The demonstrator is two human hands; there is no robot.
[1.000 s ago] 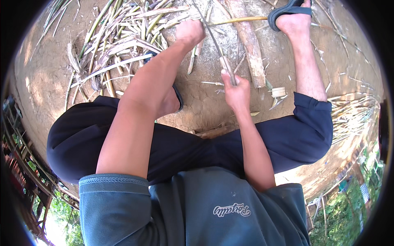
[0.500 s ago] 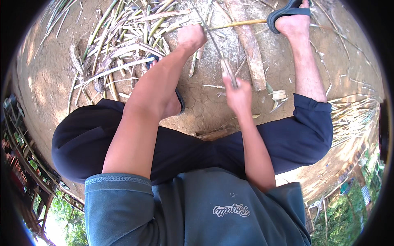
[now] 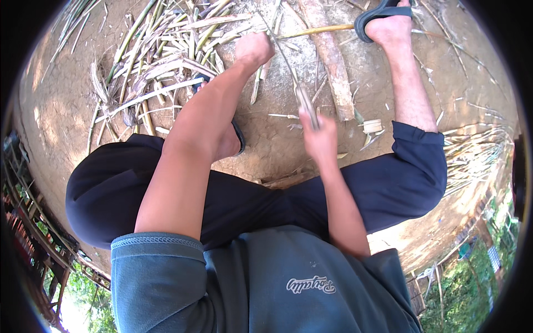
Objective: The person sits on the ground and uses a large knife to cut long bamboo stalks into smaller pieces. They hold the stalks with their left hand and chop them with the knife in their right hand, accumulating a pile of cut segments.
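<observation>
Okay, head camera, the only view here. The right hand [image 3: 321, 139] is blurring a bit as it's drawing back toward the body compared with a second ago, and the long thin metal blade with a pale handle [image 3: 307, 105] is coming with it, its tip now showing near the top edge. Fingers are closing all the way round the handle, no visible gap.

The left hand [image 3: 254, 49] is staying about where it was, balling into a tight fist. It's apparently gripping the long yellow-brown plant stalk [image 3: 327, 29], though the fingertips are hiding, so I can't swear to it. That stalk is running from the fist, across a rough pale-brown length of wood [image 3: 336, 72], over to the dark slip-on sandal [image 3: 363, 25] on the right foot.

The blade is crossing the stalk right beside the fist. So I'm reading this as a pulling stroke with the stalk staying put. Can't tell how deep the edge is biting. A messy heap of pale and green stalk pieces [image 3: 172, 61] is lying off to the left.
</observation>
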